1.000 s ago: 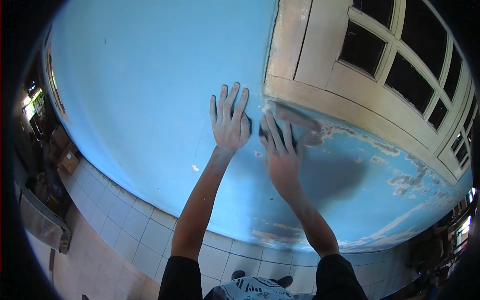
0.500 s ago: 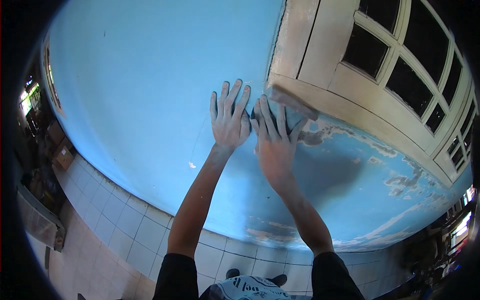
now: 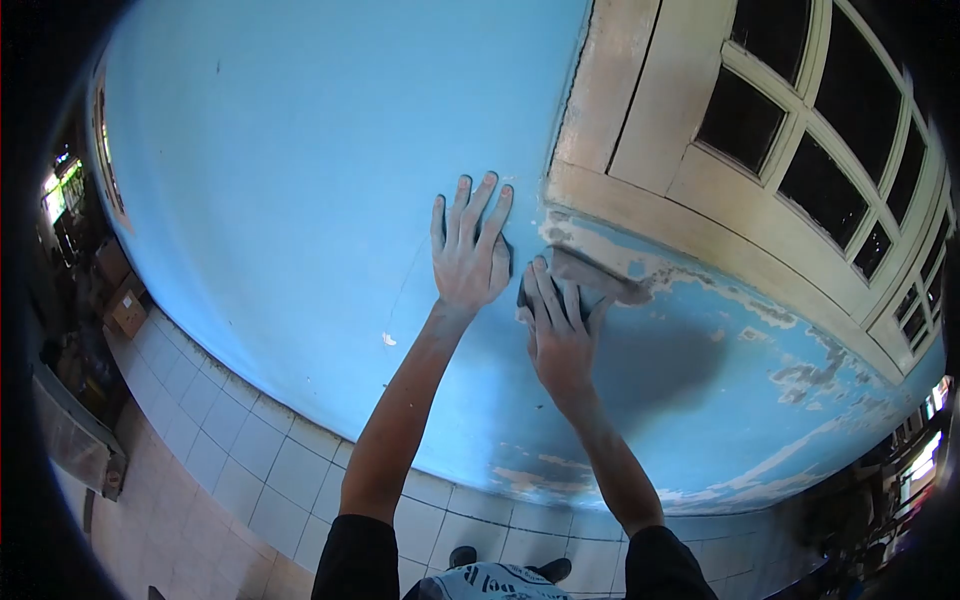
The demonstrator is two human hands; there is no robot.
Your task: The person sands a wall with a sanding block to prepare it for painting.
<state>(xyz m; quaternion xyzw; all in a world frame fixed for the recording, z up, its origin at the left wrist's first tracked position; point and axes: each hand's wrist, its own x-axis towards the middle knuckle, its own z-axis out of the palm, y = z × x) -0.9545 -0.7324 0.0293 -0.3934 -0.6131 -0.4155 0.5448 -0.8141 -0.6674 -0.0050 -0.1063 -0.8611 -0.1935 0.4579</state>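
Flat against the light blue wall (image 3: 290, 180) lies my left hand (image 3: 470, 250), fingers spread, holding nothing. My right hand (image 3: 565, 320), dusted grey, presses a grey-brown sheet (image 3: 600, 277) to the wall just below the corner of the cream window frame (image 3: 690, 215). The sheet looks like sandpaper; its upper part sticks out beyond my fingertips, and a darker edge shows at the left of the hand. Patches of peeled paint (image 3: 810, 375) run along the wall under the frame, to the right of my right hand.
A window with dark panes (image 3: 822, 185) is at the upper right. White floor tiles (image 3: 290, 470) run along the wall's base. A cardboard box (image 3: 128, 312) and a grey object (image 3: 75, 430) stand at the left. My shoes (image 3: 463, 557) show at the bottom.
My right hand has moved down the wall with the sheet, uncovering a scraped patch beneath the frame's corner. My left hand stays flat; the whole view has shifted slightly.
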